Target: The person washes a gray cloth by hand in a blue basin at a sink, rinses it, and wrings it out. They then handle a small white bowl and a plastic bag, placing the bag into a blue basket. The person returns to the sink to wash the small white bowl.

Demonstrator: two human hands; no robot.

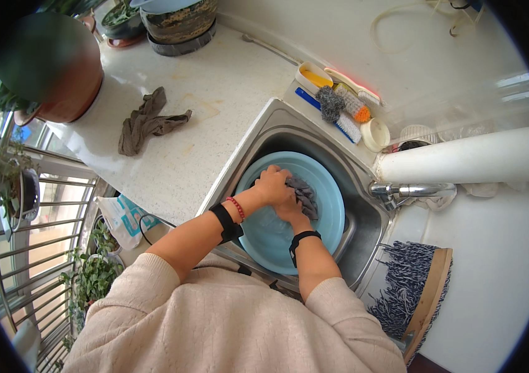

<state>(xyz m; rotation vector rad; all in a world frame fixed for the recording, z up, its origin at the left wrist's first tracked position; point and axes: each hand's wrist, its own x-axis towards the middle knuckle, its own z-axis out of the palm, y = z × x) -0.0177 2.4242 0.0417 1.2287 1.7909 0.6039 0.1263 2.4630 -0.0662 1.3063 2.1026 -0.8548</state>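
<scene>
A light blue plastic basin sits in the steel sink, with a little water in it. Inside lies a wet, crumpled grey cloth. My left hand is closed on part of the cloth, its fingers curled over the top. Close against it, my right hand also grips the cloth, and its fingertips are partly hidden by the left hand. A red beaded bracelet and a black band are on my left wrist; another black band is on the right. On the counter to the left lies a twisted brown-grey cloth.
The steel sink has a chrome tap on its right. Brushes and scrubbers stand behind it, beside a thick white pipe. Potted plants line the counter's far left. A mop head leans at lower right.
</scene>
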